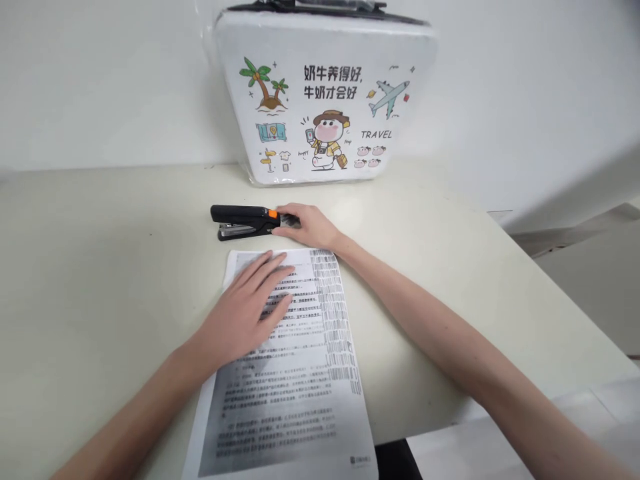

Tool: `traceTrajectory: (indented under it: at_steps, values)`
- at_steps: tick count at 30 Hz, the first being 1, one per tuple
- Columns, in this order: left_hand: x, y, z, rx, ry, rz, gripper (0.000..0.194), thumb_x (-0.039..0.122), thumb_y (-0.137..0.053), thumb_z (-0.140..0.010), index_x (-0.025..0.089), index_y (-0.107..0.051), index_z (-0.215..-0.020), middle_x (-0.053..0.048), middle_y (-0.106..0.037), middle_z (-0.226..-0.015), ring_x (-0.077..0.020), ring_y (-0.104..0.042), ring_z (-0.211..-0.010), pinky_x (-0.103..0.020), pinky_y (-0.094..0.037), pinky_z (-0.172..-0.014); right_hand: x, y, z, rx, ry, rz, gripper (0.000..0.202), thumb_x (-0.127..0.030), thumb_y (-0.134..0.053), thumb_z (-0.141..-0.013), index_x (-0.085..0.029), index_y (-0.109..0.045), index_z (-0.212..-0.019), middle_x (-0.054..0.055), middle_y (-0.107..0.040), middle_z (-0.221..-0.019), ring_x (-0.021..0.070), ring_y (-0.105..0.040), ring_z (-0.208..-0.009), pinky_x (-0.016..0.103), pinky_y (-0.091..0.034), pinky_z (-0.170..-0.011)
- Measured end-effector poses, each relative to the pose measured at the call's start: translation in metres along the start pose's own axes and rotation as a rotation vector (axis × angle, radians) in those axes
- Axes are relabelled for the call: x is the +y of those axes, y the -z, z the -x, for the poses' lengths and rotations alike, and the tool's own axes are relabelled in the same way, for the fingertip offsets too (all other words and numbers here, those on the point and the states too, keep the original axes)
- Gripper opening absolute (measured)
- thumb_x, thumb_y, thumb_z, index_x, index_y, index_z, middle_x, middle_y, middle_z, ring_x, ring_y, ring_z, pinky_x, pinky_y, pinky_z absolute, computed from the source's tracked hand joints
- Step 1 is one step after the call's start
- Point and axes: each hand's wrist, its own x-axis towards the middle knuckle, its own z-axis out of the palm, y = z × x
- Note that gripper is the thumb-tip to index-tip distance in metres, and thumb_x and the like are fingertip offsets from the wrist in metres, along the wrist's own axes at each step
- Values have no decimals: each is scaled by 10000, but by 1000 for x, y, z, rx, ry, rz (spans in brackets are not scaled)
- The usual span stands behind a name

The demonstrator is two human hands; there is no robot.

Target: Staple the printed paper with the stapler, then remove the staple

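the left hand point(250, 307) lies palm down on the printed paper point(280, 413), fingers spread a little and thumb apart from them, covering its upper left part. the right hand point(313, 227) pinches the rear end of the black stapler point(240, 213), thumb on the near side and fingers on the far side, by the orange patch. the stapler is on the table point(100, 300), just beyond the top edge of the paper, its free end pointing left with a gap between top arm and base. the white case point(340, 53) stands upright behind, near the wall. i'd judge the stapler stiff and fairly solid for its size, with smooth sides that should give a decent grip; the rear end suits steering, while pressing would want a hand over the top arm. the paper should be light, floppy and apt to slide or crease, so a flat palm or a grip at its edges suits it. whether it's one sheet or several, i can't tell.
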Motion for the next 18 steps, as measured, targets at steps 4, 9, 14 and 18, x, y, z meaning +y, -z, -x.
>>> traceTrajectory:
  at_steps: [4, 9, 14, 18]
  values:
    - [-2, 1, -1, 0, -8, 0, 482, 460, -437, -1087, 259, -533, -1514, -41, -457, -1667, -309, -314, -1594, -548, -327, -1296, -1, -1, 1, 30, 40, 48, 366, -399, -781, -899, -174, -704, -1177, 104, -726, -1215, 257, -669, -1111, 405, -511, -1019]
    - [-3, 2, 1, -2, -18, 0, 470, 445, -431, -1093, 250, -537, -1507, -41, -454, -1668, -295, -310, -1597, -527, -321, -1301, -6, 0, 3, 48, 8, 102, 302, -408, -789, -881, -205, -655, -1060, 76, -702, -1091, 251, -626, -1034, 398, -508, -958]
    - [-2, 4, 4, -1, -8, 43, 453, 431, -447, -1089, 269, -542, -1502, -35, -461, -1665, -304, -314, -1593, -541, -317, -1299, -7, 1, 10, 74, -30, 57, 282, -375, -788, -855, -218, -637, -1035, 50, -725, -1019, 234, -661, -965, 399, -525, -942]
    - [0, 4, 8, 8, -10, 37, 440, 426, -445, -1097, 250, -547, -1487, -50, -465, -1662, -282, -317, -1594, -513, -302, -1306, -8, 2, 19, 91, -52, -13, 324, -410, -760, -855, -218, -627, -1079, 36, -731, -962, 218, -684, -910, 391, -539, -927]
